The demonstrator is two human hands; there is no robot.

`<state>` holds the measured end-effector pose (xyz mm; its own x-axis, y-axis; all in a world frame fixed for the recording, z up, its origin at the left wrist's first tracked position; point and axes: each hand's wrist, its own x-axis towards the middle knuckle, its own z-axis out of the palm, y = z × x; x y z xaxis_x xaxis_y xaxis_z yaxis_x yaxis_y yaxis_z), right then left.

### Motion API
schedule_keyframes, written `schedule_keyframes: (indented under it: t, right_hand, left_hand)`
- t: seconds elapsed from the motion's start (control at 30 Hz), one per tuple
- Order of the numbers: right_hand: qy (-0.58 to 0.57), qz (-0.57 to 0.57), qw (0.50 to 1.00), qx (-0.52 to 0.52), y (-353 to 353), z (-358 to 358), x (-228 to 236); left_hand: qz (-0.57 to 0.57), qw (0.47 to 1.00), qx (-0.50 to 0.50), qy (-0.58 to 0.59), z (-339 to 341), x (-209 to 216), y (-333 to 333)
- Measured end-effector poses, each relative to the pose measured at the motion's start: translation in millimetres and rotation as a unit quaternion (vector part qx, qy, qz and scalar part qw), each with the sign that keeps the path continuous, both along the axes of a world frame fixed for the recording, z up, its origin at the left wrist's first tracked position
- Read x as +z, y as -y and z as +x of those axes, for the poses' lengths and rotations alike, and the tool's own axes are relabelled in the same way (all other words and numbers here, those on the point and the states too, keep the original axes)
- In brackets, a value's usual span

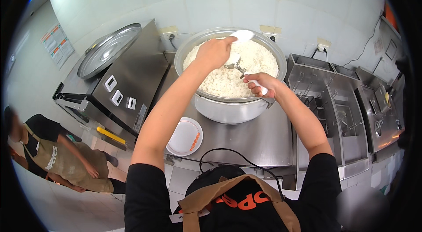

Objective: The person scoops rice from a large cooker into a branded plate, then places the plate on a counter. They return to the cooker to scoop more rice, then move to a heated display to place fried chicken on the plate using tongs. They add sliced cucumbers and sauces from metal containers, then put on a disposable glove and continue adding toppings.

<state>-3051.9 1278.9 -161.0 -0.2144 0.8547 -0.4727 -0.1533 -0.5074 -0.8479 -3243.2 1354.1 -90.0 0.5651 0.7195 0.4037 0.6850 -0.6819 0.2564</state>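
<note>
A large round metal pot full of cooked white rice stands on the steel counter in front of me. My right hand is closed round the white handle of a metal scoop, whose head is over the rice near the pot's middle. Above the rice, my left hand grips a white, rounded, flat thing that looks like a rice paddle; its far end sticks out past my fingers. Part of the scoop's head is hidden below my left hand.
A white plate lies on the steel counter near its front edge. Left stands a steel appliance with a round metal lid on top. Fryers with wire baskets are at right. Another person stands at far left.
</note>
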Motion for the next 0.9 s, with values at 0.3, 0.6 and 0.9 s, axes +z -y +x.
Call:
schedule_keyframes:
  t: [0.3, 0.6, 0.9]
  right_hand:
    - [-0.015, 0.056, 0.998, 0.01, 9, -1, 5]
    - [-0.193, 0.073, 0.974, -0.089, -19, 38, 5]
    - [-0.208, 0.082, 0.974, -0.028, -7, 32, 7]
  left_hand:
    - [-0.051, 0.998, 0.021, 0.003, 11, -54, -20]
    - [0.013, 0.994, 0.059, -0.094, -12, -64, 11]
    - [0.013, 0.996, 0.059, 0.065, 17, -45, -1]
